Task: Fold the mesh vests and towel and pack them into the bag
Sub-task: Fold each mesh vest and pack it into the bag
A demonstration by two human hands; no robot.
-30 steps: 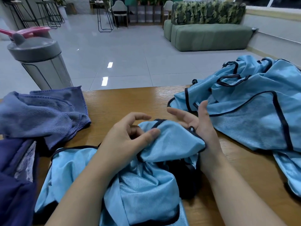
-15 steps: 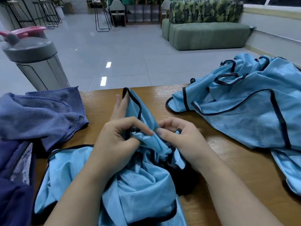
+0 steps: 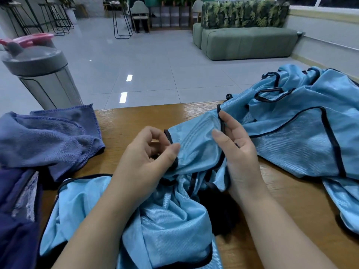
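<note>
While stretched between both hands, light blue mesh vest (image 3: 194, 144) with black trim, raised a little above a wooden tabletop (image 3: 132, 121). Left hand (image 3: 143, 162) with thumb and curled fingers pinching the vest's black-edged corner. Right hand (image 3: 237, 152) gripping the opposite black edge, fingers curled round the trim, thumb pointing up. Rest of the same vest bunched in loose folds below the wrists, draped over the near edge of the tabletop. Second heap of blue mesh vests (image 3: 303, 129), unfolded and crumpled, on the right side of the tabletop, touching the held vest near the right hand. Darker blue towel (image 3: 50, 140), rumpled, on the left side, apart from the left hand. Dark navy bag (image 3: 17, 216) at the lower left edge, partly out of view, just below the towel. Grey shaker bottle (image 3: 42, 74) with a pink lid loop standing behind the towel. Beyond, tiled floor and a green sofa (image 3: 244, 43).
</note>
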